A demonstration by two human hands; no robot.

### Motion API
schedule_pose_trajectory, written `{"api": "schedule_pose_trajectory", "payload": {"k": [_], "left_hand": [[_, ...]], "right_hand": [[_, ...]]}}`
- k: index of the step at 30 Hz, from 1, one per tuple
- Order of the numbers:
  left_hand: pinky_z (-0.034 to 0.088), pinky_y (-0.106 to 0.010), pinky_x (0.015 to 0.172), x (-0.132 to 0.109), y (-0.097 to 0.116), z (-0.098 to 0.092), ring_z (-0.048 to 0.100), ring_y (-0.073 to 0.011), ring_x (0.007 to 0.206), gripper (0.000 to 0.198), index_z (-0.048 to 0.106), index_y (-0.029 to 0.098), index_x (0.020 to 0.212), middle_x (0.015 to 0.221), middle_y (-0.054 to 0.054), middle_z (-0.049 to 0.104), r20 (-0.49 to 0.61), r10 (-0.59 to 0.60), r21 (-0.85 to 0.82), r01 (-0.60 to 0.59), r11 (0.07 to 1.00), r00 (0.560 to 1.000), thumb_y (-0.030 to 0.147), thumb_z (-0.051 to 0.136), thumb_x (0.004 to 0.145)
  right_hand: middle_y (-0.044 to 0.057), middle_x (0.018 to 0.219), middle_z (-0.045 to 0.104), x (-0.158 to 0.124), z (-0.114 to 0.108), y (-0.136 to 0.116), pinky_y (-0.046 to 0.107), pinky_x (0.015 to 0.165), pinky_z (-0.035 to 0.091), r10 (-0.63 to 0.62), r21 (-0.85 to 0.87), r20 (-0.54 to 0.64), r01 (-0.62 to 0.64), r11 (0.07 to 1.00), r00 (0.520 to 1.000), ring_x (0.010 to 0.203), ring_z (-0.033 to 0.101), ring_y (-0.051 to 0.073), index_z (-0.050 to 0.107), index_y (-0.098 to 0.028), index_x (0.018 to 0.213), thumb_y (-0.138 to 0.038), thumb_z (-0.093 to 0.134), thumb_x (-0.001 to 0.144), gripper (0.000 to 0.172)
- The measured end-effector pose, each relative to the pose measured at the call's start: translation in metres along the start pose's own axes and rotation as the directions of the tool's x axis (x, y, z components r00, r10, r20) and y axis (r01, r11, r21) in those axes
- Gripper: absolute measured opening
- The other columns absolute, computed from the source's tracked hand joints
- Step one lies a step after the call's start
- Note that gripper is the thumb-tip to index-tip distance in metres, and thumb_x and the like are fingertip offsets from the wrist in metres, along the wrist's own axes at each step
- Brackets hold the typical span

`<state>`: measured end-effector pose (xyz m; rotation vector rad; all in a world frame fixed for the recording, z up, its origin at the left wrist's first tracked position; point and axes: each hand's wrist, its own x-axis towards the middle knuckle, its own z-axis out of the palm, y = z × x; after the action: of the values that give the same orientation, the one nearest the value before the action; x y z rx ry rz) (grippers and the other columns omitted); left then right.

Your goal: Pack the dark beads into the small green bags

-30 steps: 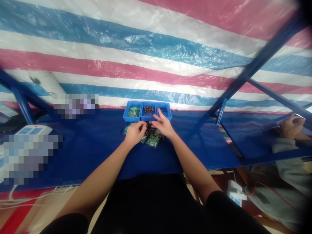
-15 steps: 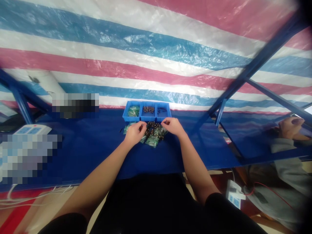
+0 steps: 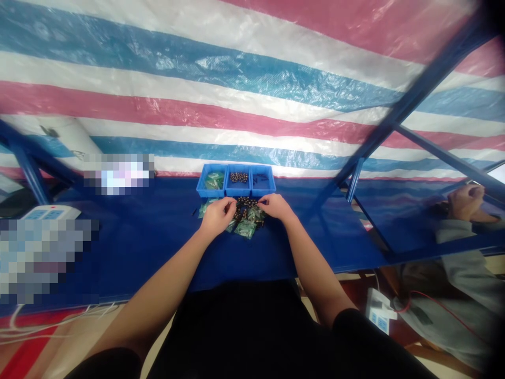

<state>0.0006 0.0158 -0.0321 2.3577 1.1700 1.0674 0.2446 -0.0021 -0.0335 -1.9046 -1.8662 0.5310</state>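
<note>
A mixed pile of small green packets [image 3: 245,228] and little black-and-gold parts [image 3: 248,201] lies on the blue table. At its left side, my left hand [image 3: 218,217] is closed, thumb against fingers; whatever the fingertips pinch is too small to make out. My right hand [image 3: 275,206] reaches to the pile's right edge with its fingertips pinched together, and I cannot see what is between them. Just behind the pile stand three joined blue bins: the left bin [image 3: 200,188] has green packets, the middle bin [image 3: 238,192] black-and-gold parts, the right bin [image 3: 272,187] a few small dark pieces.
A white power strip [image 3: 53,212] sits at the left, beside a blurred-out area. Blue metal frame bars [image 3: 371,142] rise at the right. Beyond them another person's hands [image 3: 466,201] show. Striped plastic sheeting [image 3: 244,116] hangs behind the table [image 3: 252,263].
My right hand has shifted slightly left over the pile's edge. My left hand stays nearly in place. The view has moved a little, and a pixelated patch at the back left has brightened.
</note>
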Motion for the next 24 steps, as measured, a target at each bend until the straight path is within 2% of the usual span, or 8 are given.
{"api": "schedule_pose_trajectory", "payload": {"k": [9, 15, 19, 22, 24], "left_hand": [[0.040, -0.022, 0.056, 0.000, 0.001, 0.000, 0.055, -0.0116, 0.055, 0.023, 0.066, 0.019, 0.092, 0.066, 0.001, 0.064, 0.014, -0.006, 0.003, 0.006, 1.000, 1.000, 0.033, 0.047, 0.090], [0.040, -0.022, 0.056, 0.000, 0.003, -0.002, 0.056, -0.0118, 0.056, 0.023, 0.066, 0.019, 0.093, 0.067, 0.001, 0.065, 0.022, 0.002, -0.002, -0.001, 1.000, 1.000, 0.034, 0.048, 0.090], [0.040, -0.022, 0.057, 0.000, 0.002, -0.001, 0.056, -0.0117, 0.057, 0.023, 0.066, 0.020, 0.094, 0.067, 0.001, 0.064, 0.025, 0.001, 0.005, -0.001, 1.000, 1.000, 0.033, 0.047, 0.091], [0.040, -0.023, 0.057, 0.000, 0.001, 0.000, 0.057, -0.0123, 0.057, 0.024, 0.066, 0.020, 0.094, 0.068, 0.000, 0.065, 0.029, 0.000, 0.011, -0.001, 1.000, 1.000, 0.034, 0.047, 0.091], [0.040, -0.023, 0.057, 0.000, 0.001, 0.000, 0.057, -0.0126, 0.057, 0.024, 0.066, 0.020, 0.094, 0.068, 0.000, 0.065, 0.029, 0.000, 0.008, 0.000, 1.000, 1.000, 0.034, 0.047, 0.091]], "right_hand": [[0.003, 0.074, 0.070, 0.000, 0.004, -0.004, 0.024, 0.060, 0.044, 0.025, 0.026, -0.041, -0.024, 0.999, 0.999, 0.066, 0.061, 0.016, 0.074, -0.023, 0.083, -0.029, 0.061, 0.075, 0.017], [0.006, 0.080, 0.070, -0.002, 0.008, -0.012, 0.027, 0.062, 0.044, 0.109, -0.061, -0.102, -0.116, 0.991, 0.989, 0.073, 0.062, 0.020, 0.072, -0.024, 0.082, -0.033, 0.060, 0.075, 0.017], [0.006, 0.080, 0.069, -0.004, 0.006, -0.015, 0.028, 0.063, 0.044, 0.160, -0.047, -0.170, -0.170, 0.984, 0.972, 0.072, 0.061, 0.020, 0.070, -0.023, 0.080, -0.035, 0.059, 0.076, 0.017], [0.004, 0.073, 0.067, -0.006, 0.002, -0.018, 0.027, 0.063, 0.044, 0.148, 0.001, -0.252, -0.153, 0.988, 0.956, 0.069, 0.060, 0.018, 0.069, -0.023, 0.079, -0.034, 0.059, 0.075, 0.016], [0.002, 0.069, 0.066, -0.008, 0.000, -0.022, 0.026, 0.065, 0.045, 0.108, 0.061, -0.296, -0.094, 0.994, 0.949, 0.066, 0.059, 0.016, 0.068, -0.022, 0.080, -0.033, 0.058, 0.075, 0.016]]}}
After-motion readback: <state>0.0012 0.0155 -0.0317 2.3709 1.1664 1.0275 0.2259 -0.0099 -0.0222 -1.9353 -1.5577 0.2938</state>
